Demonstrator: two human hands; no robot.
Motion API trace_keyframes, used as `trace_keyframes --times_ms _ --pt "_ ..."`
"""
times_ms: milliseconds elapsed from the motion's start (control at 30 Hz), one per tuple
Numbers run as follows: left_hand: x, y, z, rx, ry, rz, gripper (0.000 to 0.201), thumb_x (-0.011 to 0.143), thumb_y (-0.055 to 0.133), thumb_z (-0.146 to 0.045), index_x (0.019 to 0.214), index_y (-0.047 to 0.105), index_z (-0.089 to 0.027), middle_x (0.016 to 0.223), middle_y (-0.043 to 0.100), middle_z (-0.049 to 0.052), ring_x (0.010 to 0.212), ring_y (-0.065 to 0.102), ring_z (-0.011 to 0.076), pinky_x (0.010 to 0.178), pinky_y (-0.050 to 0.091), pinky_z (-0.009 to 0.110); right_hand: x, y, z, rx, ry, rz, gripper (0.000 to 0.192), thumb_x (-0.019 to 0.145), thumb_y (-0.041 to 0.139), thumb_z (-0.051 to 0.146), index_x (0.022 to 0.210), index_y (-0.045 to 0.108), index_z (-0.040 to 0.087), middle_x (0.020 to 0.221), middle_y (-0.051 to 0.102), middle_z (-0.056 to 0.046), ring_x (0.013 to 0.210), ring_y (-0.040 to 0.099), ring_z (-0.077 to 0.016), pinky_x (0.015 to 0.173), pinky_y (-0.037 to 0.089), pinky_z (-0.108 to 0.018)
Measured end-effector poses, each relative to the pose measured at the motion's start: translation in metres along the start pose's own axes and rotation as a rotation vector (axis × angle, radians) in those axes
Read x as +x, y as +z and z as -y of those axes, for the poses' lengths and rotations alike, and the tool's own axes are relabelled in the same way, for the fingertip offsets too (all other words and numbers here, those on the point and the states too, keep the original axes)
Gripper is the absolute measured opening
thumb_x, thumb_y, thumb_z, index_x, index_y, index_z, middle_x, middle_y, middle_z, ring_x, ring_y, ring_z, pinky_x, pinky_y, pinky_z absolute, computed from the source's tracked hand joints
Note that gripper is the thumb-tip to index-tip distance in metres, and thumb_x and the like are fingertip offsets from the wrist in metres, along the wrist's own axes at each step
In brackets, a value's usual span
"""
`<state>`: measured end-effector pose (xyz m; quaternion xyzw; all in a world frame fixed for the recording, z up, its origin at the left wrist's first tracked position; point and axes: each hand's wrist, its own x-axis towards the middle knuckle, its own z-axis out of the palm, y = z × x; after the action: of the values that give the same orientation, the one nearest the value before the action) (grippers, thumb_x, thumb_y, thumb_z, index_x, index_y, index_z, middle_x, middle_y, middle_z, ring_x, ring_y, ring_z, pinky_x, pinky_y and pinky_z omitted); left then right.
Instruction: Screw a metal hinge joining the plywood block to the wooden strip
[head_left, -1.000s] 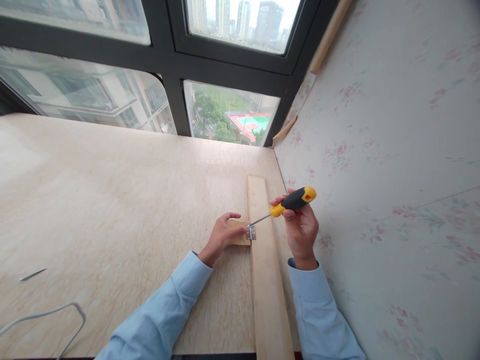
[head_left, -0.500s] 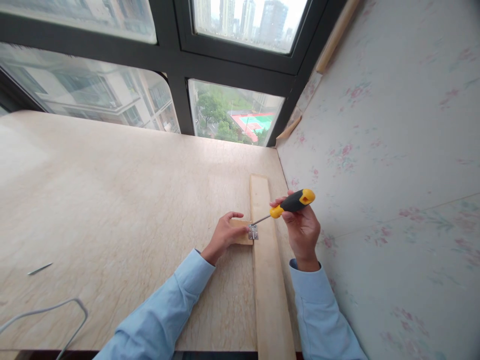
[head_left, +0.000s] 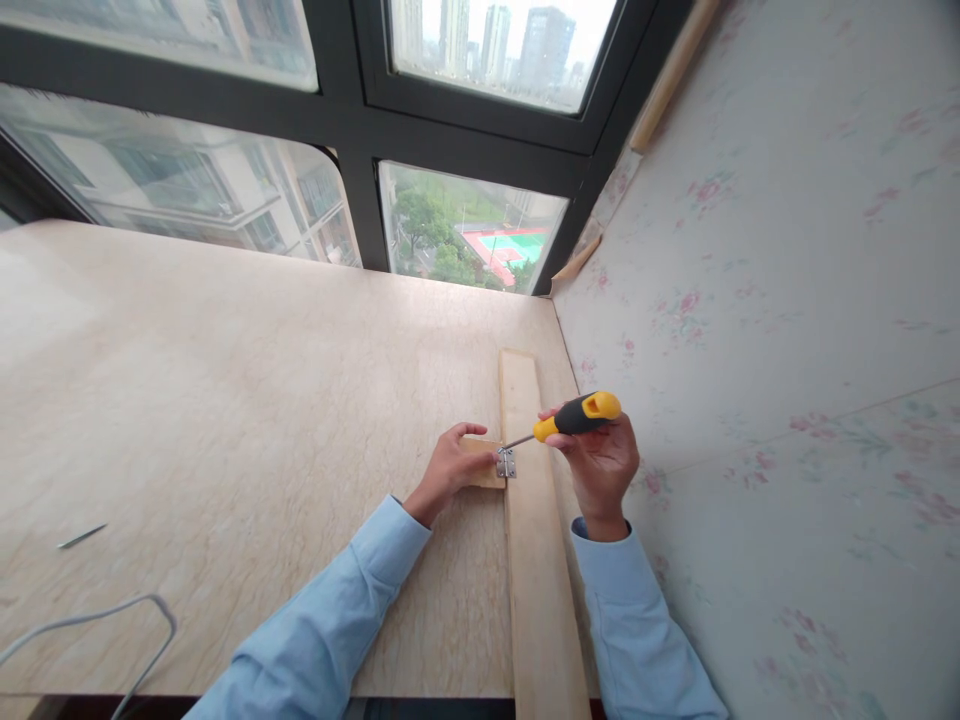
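- While the right hand closes its fingers around the yellow-and-black plastic-handled screwdriver, the thin steel shaft slants down to the small silver metal hinge.
- That hinge sits near the table's right edge, bridging a small pale wooden block and a long pale wooden plank lying along the wall side.
- Left hand is pressed onto the block, fingers curled over its top and near edge, pinning it flat.
- Handling call: the screwdriver looks light and stiff, its ribbed grip the place to take it; the block looks light and likely to skid on the glossy marble-patterned tabletop unless held down.
- Plank looks rigid, smooth-sawn, matte.
- Far off by the left edge lie a thin grey metal rod and a bent grey wire loop.
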<state>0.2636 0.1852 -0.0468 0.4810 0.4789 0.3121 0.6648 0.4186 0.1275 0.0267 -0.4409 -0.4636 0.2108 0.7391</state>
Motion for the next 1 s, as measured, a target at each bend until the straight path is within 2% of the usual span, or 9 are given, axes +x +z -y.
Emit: trace_keyframes --times_ms 233,367,467,567,733,800,900,1000 --pt "-0.002 0.000 -0.001 0.029 0.018 -0.002 0.055 0.058 0.083 -0.029 0.107 0.064 -0.012 0.075 0.064 0.004 0.064 0.058 0.0144 0.057 0.043 0.023 0.000 -0.001 -0.002 0.000 0.026 -0.002 0.036 0.062 0.090 0.030 0.084 0.062 0.023 0.079 0.070 0.002 0.072 0.072 -0.0224 0.069 0.062 -0.042" --pt "-0.002 0.001 0.000 0.018 0.019 0.001 0.056 0.058 0.083 -0.029 0.108 0.064 -0.012 0.076 0.063 0.004 0.065 0.057 0.0147 0.056 0.043 0.023 -0.001 -0.004 -0.006 0.022 0.058 0.032 0.036 0.066 0.088 0.032 0.094 0.067 0.022 0.082 0.071 0.000 0.074 0.071 -0.0226 0.070 0.061 -0.042" --pt "-0.002 0.001 0.000 0.011 0.014 0.000 0.056 0.057 0.083 -0.030 0.107 0.064 -0.012 0.075 0.063 0.004 0.066 0.057 0.0151 0.056 0.043 0.023 -0.002 -0.006 -0.007 0.013 0.097 0.096 0.033 0.077 0.079 0.035 0.105 0.068 0.022 0.088 0.075 -0.004 0.083 0.072 -0.0240 0.076 0.061 -0.045" --pt "-0.001 0.001 0.002 0.005 0.022 0.003 0.055 0.057 0.084 -0.030 0.106 0.064 -0.012 0.075 0.063 0.004 0.065 0.058 0.0153 0.056 0.043 0.024 -0.002 -0.006 -0.007 -0.026 0.108 0.127 0.030 0.082 0.075 0.035 0.107 0.068 0.022 0.094 0.075 -0.006 0.091 0.071 -0.0249 0.082 0.059 -0.047" --pt "0.000 0.001 0.003 0.009 0.046 -0.004 0.054 0.058 0.083 -0.029 0.106 0.064 -0.012 0.076 0.063 0.004 0.065 0.058 0.0150 0.056 0.041 0.023 -0.004 -0.006 -0.010 -0.117 0.064 0.039 0.038 0.069 0.085 0.037 0.098 0.066 0.022 0.086 0.070 -0.002 0.079 0.068 -0.0220 0.077 0.059 -0.043" --pt "-0.001 0.001 0.003 0.008 0.047 -0.006 0.053 0.058 0.082 -0.028 0.105 0.065 -0.012 0.075 0.063 0.004 0.064 0.057 0.0146 0.056 0.041 0.023 -0.005 -0.008 -0.013 -0.216 0.029 -0.008 0.042 0.067 0.085 0.042 0.099 0.065 0.023 0.090 0.067 -0.002 0.083 0.065 -0.0222 0.081 0.057 -0.045" --pt "-0.002 0.001 0.002 0.011 0.040 -0.010 0.052 0.058 0.082 -0.027 0.105 0.065 -0.012 0.076 0.064 0.004 0.064 0.058 0.0147 0.056 0.042 0.023 -0.006 -0.009 -0.016 -0.301 -0.007 0.058 0.050 0.077 0.075 0.052 0.118 0.060 0.029 0.108 0.063 -0.005 0.099 0.062 -0.0238 0.092 0.051 -0.047" --pt "-0.001 0.001 0.002 0.007 0.040 -0.011 0.054 0.057 0.082 -0.028 0.106 0.065 -0.012 0.077 0.065 0.005 0.065 0.059 0.0154 0.057 0.042 0.024 -0.007 -0.008 -0.015 -0.205 0.057 0.228 0.061 0.091 0.054 0.057 0.145 0.035 0.036 0.136 0.053 -0.008 0.120 0.056 -0.0247 0.103 0.046 -0.049"
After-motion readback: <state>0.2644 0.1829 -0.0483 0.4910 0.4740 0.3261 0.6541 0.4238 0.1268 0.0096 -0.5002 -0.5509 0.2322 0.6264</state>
